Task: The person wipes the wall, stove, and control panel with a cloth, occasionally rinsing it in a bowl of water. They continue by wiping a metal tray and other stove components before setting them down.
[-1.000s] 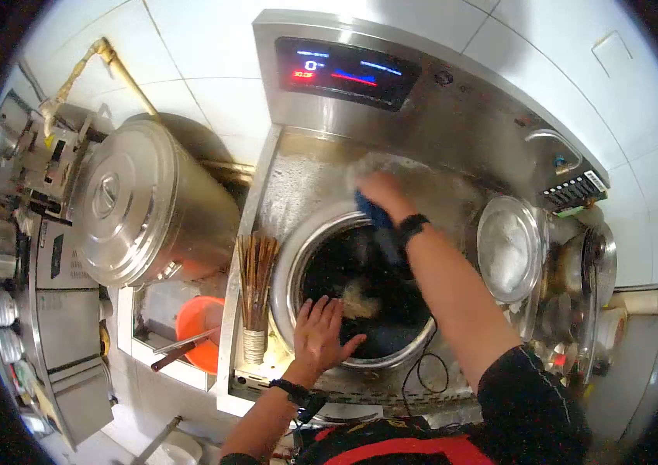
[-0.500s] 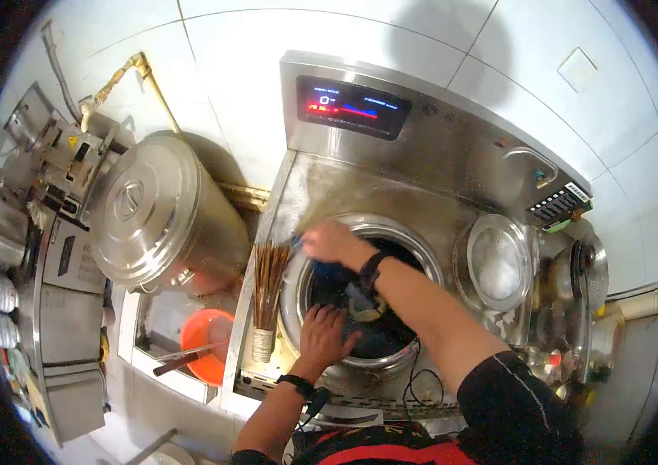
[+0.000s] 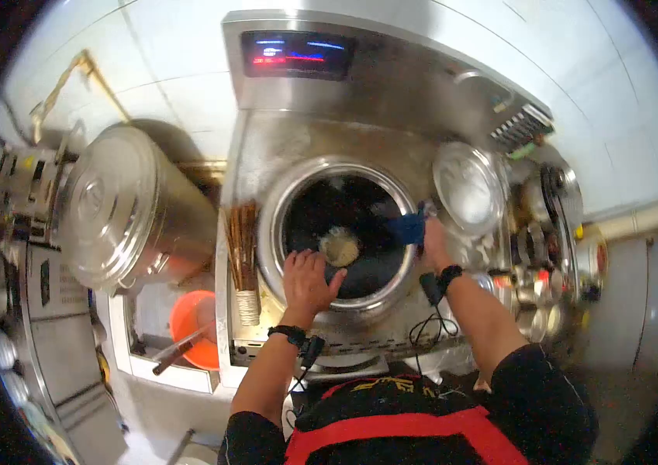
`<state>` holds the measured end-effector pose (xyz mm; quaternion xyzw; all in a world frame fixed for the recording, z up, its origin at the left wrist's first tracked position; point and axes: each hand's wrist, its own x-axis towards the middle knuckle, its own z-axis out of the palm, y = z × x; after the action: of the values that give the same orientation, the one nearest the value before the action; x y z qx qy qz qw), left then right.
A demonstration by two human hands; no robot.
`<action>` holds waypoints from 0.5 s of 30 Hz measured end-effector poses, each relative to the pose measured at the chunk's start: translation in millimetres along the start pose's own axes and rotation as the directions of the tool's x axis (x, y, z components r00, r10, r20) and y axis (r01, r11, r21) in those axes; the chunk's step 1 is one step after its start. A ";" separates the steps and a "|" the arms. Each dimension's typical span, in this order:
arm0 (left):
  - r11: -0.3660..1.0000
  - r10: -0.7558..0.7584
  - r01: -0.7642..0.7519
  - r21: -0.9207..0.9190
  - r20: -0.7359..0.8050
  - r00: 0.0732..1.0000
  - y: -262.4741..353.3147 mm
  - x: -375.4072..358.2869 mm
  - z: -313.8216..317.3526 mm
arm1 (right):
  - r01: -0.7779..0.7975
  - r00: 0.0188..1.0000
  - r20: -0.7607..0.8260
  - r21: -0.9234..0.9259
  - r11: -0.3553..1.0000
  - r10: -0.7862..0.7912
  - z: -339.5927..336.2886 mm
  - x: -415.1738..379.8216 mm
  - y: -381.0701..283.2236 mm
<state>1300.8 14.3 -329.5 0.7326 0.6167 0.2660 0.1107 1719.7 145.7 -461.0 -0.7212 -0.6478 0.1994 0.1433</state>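
A dark round wok (image 3: 321,203) sits in the cooktop, ringed by a wide shiny metal rim (image 3: 269,246). My left hand (image 3: 309,285) lies at the wok's near left edge, fingers stretched out and holding nothing. At the right side of the rim, my right hand (image 3: 434,242) is closed on a blue cloth (image 3: 408,229), which hangs over the wok's edge. A pale, wet-looking patch (image 3: 340,248) shows in the bottom of the wok, just beyond my left fingertips.
Left of the rim lies a bamboo wok brush (image 3: 242,248). A large lidded steel pot (image 3: 123,209) stands farther left, above an orange bucket (image 3: 203,341). To the right are a round metal basin (image 3: 467,188) and several small containers. A lit display (image 3: 298,56) faces me.
My right hand has swept from the rim's upper left across to its right side with the blue cloth. My left hand stays by the near left edge. The whole view has shifted.
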 end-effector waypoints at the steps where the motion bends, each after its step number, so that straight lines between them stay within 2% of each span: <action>1: 0.999 0.032 -0.032 -0.012 0.018 0.999 0.8 -2.0 0.1 | 0.016 1.000 -0.012 -0.320 0.947 -0.021 -0.3 -57.4 -30.7; 2: 1.000 0.019 -0.019 0.022 0.010 1.000 2.4 -1.9 0.5 | -0.141 0.979 -0.125 0.143 0.980 0.159 17.9 -93.4 -32.3; 3: 0.998 0.006 -0.006 0.058 -0.003 1.000 3.5 -0.3 0.8 | -0.202 0.922 -0.157 0.586 0.785 0.354 37.3 -121.1 -35.5; 5: 0.997 0.061 -0.060 0.040 -0.010 0.998 1.9 -1.4 5.2 | -0.354 0.801 -0.345 0.388 0.851 0.490 44.2 -185.6 -135.0; 7: 0.997 0.054 -0.053 0.061 -0.020 0.998 0.2 -3.7 9.2 | -0.395 0.753 -0.353 0.433 0.810 0.556 63.4 -226.1 -197.1; 9: 0.993 0.077 -0.080 0.084 0.033 0.996 -0.4 -5.7 9.8 | -0.412 0.784 -0.417 0.205 0.888 0.460 81.3 -251.4 -243.0; 10: 0.993 0.085 -0.089 0.073 0.053 0.995 0.1 -6.1 9.1 | -0.434 0.765 -0.420 0.223 0.873 0.488 81.7 -260.0 -256.7; 12: 0.992 0.107 -0.111 0.064 0.071 0.992 0.4 -4.7 10.0 | -0.397 0.824 -0.333 0.239 0.886 0.459 78.4 -264.5 -270.2; 15: 0.983 0.159 -0.169 0.075 0.119 0.980 -3.5 -10.3 7.4 | -0.365 0.764 -0.432 0.321 0.874 0.478 72.1 -243.9 -260.3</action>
<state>1300.7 6.3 -340.0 0.7989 0.5576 0.2061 0.0918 1437.5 -68.6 -378.4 -0.8550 -0.3824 0.1031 0.3348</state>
